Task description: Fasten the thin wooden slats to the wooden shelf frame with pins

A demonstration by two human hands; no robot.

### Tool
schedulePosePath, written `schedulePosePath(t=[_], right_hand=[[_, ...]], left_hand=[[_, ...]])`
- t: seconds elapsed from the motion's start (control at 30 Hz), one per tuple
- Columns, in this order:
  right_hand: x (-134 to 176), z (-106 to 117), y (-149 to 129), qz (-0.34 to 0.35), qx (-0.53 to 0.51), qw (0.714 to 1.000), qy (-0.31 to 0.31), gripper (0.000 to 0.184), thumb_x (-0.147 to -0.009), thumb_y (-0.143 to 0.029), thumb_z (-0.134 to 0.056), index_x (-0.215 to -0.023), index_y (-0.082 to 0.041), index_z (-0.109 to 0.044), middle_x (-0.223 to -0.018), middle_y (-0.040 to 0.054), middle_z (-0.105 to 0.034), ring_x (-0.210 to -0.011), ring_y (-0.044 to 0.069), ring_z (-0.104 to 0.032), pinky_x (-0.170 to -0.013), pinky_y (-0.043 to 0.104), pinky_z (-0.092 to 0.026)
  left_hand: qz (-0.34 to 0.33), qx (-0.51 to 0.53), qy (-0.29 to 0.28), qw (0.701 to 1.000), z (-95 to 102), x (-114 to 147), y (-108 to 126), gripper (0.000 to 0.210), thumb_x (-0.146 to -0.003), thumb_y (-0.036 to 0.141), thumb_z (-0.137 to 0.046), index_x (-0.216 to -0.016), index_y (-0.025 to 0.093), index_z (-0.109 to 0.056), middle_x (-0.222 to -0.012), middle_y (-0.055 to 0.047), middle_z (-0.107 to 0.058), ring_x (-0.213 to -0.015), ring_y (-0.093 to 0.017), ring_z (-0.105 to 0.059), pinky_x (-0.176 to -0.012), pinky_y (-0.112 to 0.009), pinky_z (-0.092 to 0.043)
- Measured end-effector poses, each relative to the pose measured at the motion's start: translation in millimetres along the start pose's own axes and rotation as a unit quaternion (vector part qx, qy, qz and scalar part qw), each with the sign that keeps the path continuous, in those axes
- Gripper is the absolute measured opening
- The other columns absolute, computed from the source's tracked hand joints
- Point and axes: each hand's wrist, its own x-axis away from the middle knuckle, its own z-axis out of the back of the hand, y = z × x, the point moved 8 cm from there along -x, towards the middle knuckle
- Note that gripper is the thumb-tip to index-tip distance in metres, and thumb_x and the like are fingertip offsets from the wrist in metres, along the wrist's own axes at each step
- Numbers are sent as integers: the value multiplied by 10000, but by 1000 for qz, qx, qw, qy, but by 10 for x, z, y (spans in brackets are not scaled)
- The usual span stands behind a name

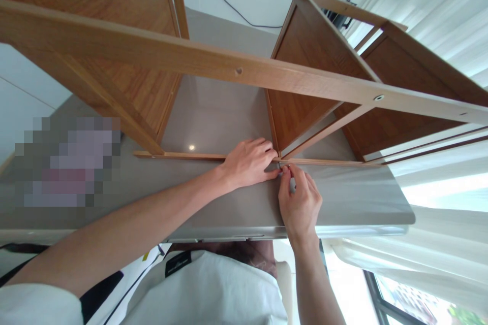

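Observation:
A large wooden shelf frame (213, 65) with panels set across it stands on the grey tabletop. My left hand (249, 163) grips the frame's thin bottom rail (194, 156), fingers curled over it beside the joint with an upright panel (301, 106). Just right of it, my right hand (301, 195) is closed in a pinch at the rail's front side. Between thumb and fingertips is a small, thin metal piece (281, 165), mostly hidden, too small to name. The thumb of my left hand points toward that spot.
On the grey tabletop (236, 208), a pixelated pinkish patch (72, 162) lies to the left. A black cable (244, 18) runs behind the frame, near a dark device (339, 10) at the back right. White curtains (450, 203) hang along the right side.

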Motion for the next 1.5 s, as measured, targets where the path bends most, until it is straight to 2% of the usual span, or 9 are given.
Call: schedulePosePath(t=[0.4, 0.6, 0.7, 0.83, 0.93, 1.03, 1.33, 1.5], right_hand=[[-17, -5, 146, -93, -40, 995, 0, 186, -1022, -318, -526, -1037, -213, -679, -899, 13, -749, -723, 134, -644, -702, 243, -445], [-11, 7, 124, -81, -32, 996, 8, 212, -1017, -341, -526, -1019, -201, -685, -867, 32, -747, -717, 148, -644, -705, 252, -450], [-19, 18, 169, -117, -39, 992, 7, 223, -1007, -373, -533, -998, -207, -682, -834, 20, -749, -658, 139, -637, -662, 248, -439], [4, -17, 344, -215, -88, 972, -19, 273, -969, -461, -566, -951, -209, -670, -759, 9, -752, -574, 138, -630, -624, 252, -441], [54, -108, 479, -289, -176, 939, -52, 310, -945, -510, -585, -937, -211, -666, -802, 26, -774, -668, 167, -710, -686, 265, -500], [83, -163, 538, -327, -231, 914, -65, 328, -924, -537, -607, -930, -214, -667, -838, 35, -784, -744, 189, -749, -732, 281, -536], [75, -164, 528, -317, -237, 917, -56, 348, -922, -545, -601, -942, -201, -656, -827, 48, -773, -730, 191, -737, -700, 285, -534], [43, -53, 428, -255, -155, 954, -32, 281, -954, -483, -575, -958, -214, -655, -806, 11, -750, -627, 135, -652, -645, 248, -479]], left_hand=[[7, -2, 14, 1000, -4, 1, -5, 317, -900, 498, -678, -976, 199, -747, -934, -26, -698, -936, -204, -653, -704, -339, -477], [7, -4, 13, 1000, -13, 6, -3, 317, -920, 487, -654, -993, 193, -747, -931, -31, -699, -939, -200, -652, -701, -332, -470], [10, -4, 14, 1000, -5, 5, -4, 341, -928, 514, -639, -991, 197, -746, -939, -30, -699, -943, -202, -652, -695, -329, -471], [11, -6, 13, 1000, 3, -4, 3, 329, -907, 505, -671, -985, 195, -747, -946, -28, -703, -950, -205, -654, -668, -328, -468], [11, -2, 13, 1000, 9, -9, 6, 322, -910, 491, -676, -991, 188, -749, -951, -32, -710, -941, -204, -655, -689, -324, -476], [11, -1, 14, 1000, 14, -9, 7, 326, -916, 491, -672, -980, 182, -749, -954, -38, -714, -937, -205, -657, -703, -323, -478], [10, -3, 20, 1000, 23, -7, 3, 328, -911, 499, -682, -989, 188, -749, -960, -35, -719, -948, -206, -665, -684, -319, -474], [7, -1, 19, 1000, 25, 0, 1, 373, -915, 545, -659, -998, 193, -749, -955, -31, -718, -953, -210, -669, -694, -332, -482]])
